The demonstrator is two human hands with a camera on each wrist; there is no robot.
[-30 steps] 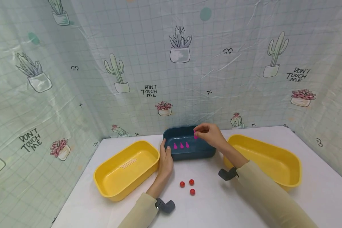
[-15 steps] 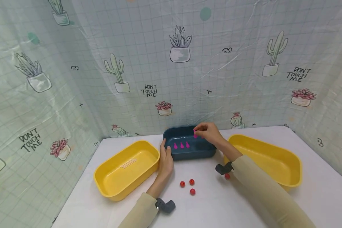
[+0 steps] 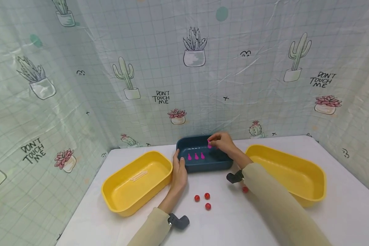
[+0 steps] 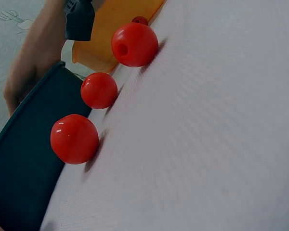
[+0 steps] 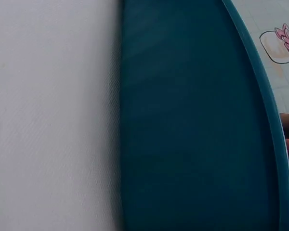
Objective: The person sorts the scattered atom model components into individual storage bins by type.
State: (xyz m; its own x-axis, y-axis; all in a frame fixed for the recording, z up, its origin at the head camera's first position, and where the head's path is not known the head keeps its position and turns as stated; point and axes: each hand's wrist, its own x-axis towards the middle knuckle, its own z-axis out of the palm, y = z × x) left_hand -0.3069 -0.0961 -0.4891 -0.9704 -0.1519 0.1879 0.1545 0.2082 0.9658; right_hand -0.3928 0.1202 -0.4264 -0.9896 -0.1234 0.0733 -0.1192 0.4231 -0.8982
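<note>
My right hand [image 3: 223,142] pinches a small bright pink drop-shaped piece [image 3: 209,144] by its narrow top, over the inside of the dark blue bin [image 3: 209,167]. Three pink pieces of the same shape stand out in a row inside the bin, among them a middle pink piece [image 3: 196,156]. At the bin's left end, my left hand [image 3: 179,176] grips the wall, with the thumb over the rim and the fingers along the outside. In the right wrist view, the blue bin's wall [image 5: 197,120] hides most of the right hand.
Three red beads, including a front bead [image 3: 208,206], lie on the white table [image 3: 224,225] before the bin; another red bead [image 3: 245,189] lies beneath my right forearm. A yellow bin [image 3: 126,212] with thin pale sticks [image 3: 138,176] stands left, another yellow bin [image 3: 319,191] right.
My right hand has shifted slightly left with the pink piece, and its forearm has swung left, uncovering a red bead. The left hand and the blue bin stay put.
</note>
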